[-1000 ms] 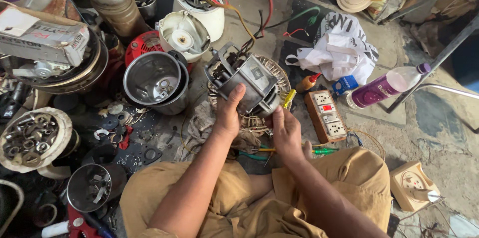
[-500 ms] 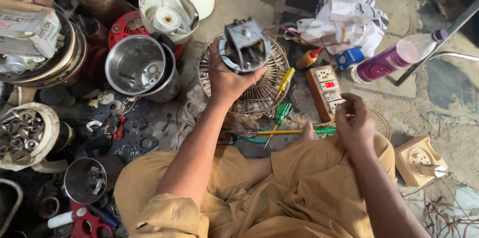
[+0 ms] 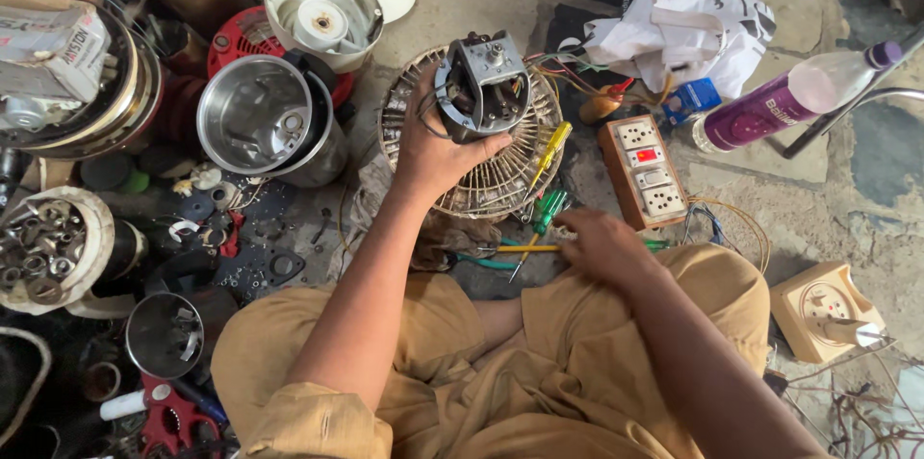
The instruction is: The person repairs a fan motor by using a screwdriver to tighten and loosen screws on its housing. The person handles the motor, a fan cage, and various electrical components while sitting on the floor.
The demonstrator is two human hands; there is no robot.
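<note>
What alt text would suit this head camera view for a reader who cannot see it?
A seated person's left hand holds a small electric motor above a round wire grille, while the right hand reaches for screwdrivers on the cluttered floor.

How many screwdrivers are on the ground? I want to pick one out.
3 that I can tell: a yellow-handled screwdriver on the round wire grille, a green-handled screwdriver just below it, and a yellow one by the right hand. Others may be hidden.

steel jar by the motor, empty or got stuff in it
Empty: the steel jar shows a bare shiny floor with only its centre hub.
</note>
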